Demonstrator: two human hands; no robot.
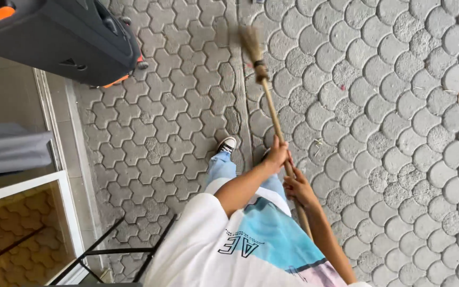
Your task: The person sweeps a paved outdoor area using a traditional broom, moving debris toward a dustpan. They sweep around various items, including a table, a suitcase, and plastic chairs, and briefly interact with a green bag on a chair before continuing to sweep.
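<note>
1. A broom (272,103) is being held in both hands, its wooden handle slanting up and away from the body; the straw head is being carried over the paving (399,133), blurred, near the seam between two paver patterns.
2. The left hand (277,154) is being kept closed around the handle higher up; the right hand (297,188) is being wrapped around it just below, near the waist. Both grips are full, with no fingers spread.
3. Step judged in hand: a sweeping stroke is being made, mid-swing, with the head at the far reach.
4. Next move, as judged: the head is needing to be drawn across the pavers with both grips kept firm, aimed at the small scraps of litter (317,142) lying just right of the handle.
5. A sneaker (227,143) and jeans leg are being seen just left of the handle; the foot is standing close to the stroke line.
6. Well to the left, a dark case with orange trim (54,37) is being rested on small wheels, beside a white-framed glass panel (27,234) and a black metal frame (112,250). None of these is lying in the broom's path.
</note>
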